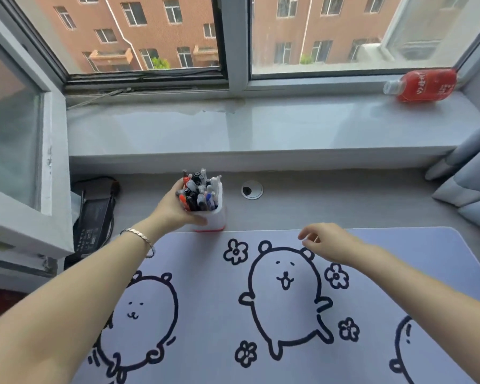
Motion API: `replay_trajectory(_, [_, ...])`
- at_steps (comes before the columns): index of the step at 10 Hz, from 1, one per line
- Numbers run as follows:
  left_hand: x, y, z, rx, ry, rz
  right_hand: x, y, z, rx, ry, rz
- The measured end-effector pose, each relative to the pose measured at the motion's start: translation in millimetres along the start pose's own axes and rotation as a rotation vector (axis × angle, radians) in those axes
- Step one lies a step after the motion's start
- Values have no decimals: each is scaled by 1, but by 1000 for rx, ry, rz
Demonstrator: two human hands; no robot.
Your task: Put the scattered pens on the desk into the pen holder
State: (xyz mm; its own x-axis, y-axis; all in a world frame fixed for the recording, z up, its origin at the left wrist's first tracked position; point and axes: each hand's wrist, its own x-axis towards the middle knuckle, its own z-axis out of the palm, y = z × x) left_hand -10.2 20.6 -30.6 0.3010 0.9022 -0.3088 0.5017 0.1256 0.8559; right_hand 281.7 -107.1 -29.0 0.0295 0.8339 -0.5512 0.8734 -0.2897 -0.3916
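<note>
Pens (198, 194) fill holder (215, 214) (left hand (175, 207) gripping); bottle (424, 85) far.

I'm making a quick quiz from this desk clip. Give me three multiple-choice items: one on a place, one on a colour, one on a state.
1. Where does the pen holder stand?
A. on the sill
B. on the desk at the mat's far edge
C. on the mat's middle

2. What colour is the bottle on the sill?
A. red
B. green
C. blue

3. What is the right hand holding?
A. a pen
B. the bottle
C. nothing

Answers: 1 B, the holder sits just beyond the mat. 2 A, its body is red. 3 C, its fingers are empty, while the left hand grips the holder.
</note>
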Motion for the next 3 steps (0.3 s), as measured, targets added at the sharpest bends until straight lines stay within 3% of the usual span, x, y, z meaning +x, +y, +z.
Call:
replay_trajectory(2, [-12,-12,2,99,61,-23,-12,-3,-4,-41,5,40])
replay_trajectory(3, [-26,-15,13,160,88,-147,-17,-5,-7,-32,22,37])
